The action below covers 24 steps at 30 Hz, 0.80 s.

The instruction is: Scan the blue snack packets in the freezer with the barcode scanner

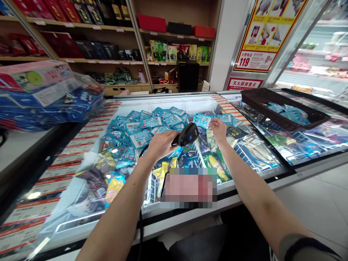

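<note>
My left hand (162, 144) is wrapped round the handle of a black barcode scanner (188, 134), whose head tilts toward the right. A black cord trails down under my left forearm. With my right hand (218, 129) I pinch the edge of a small light-blue packet (201, 120); its barcode side faces up, just beyond the scanner head. A heap of similar blue packets (148, 123) lies on the freezer's glass top to the left of the scanner. Another blue packet (226, 118) rests behind my right fingers.
Bagged foods fill wire baskets under the freezer's glass top (89, 165). A dark brown basket (255, 96) with blue packets stands at right. Wrapped boxes (49, 96) are stacked at left. A blurred-out item (189, 188) lies at the front edge. Shelves of goods stand behind.
</note>
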Available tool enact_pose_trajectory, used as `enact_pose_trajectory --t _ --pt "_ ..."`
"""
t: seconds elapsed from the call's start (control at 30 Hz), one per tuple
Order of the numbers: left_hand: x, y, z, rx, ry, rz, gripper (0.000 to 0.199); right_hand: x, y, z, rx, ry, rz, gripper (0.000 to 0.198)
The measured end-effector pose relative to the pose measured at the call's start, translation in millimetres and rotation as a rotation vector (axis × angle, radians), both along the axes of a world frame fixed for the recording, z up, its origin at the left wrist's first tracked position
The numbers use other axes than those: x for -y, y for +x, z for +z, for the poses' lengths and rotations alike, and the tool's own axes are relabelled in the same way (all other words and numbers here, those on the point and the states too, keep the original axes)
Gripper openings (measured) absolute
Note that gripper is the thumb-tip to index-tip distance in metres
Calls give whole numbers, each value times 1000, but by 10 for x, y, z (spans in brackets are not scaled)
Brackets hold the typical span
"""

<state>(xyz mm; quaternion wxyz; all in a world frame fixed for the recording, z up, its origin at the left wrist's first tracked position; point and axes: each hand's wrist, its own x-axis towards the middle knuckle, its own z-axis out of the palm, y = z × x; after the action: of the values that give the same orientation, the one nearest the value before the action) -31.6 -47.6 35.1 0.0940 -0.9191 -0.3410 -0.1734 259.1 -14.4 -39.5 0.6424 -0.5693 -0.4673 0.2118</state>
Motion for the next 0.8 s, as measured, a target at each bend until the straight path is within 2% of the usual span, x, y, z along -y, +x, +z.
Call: enact_pose_trajectory --t 0.13,0.3,0.47,0.57,0.8 --pt "-1 3 -5 17 -7 -1 38 16 -12 23 -8 -13 10 31" --pt "-19 -6 -24 17 12 18 36 31 -11 33 -13 1 -39 43" --pt "-29 -18 -24 14 13 42 36 43 0 25 48 38 -74 28" --pt "-24 -21 -6 26 17 55 35 48 14 26 96 23 -137 30" --pt "-25 -38 14 31 2 62 37 56 74 24 288 -59 -385 41"
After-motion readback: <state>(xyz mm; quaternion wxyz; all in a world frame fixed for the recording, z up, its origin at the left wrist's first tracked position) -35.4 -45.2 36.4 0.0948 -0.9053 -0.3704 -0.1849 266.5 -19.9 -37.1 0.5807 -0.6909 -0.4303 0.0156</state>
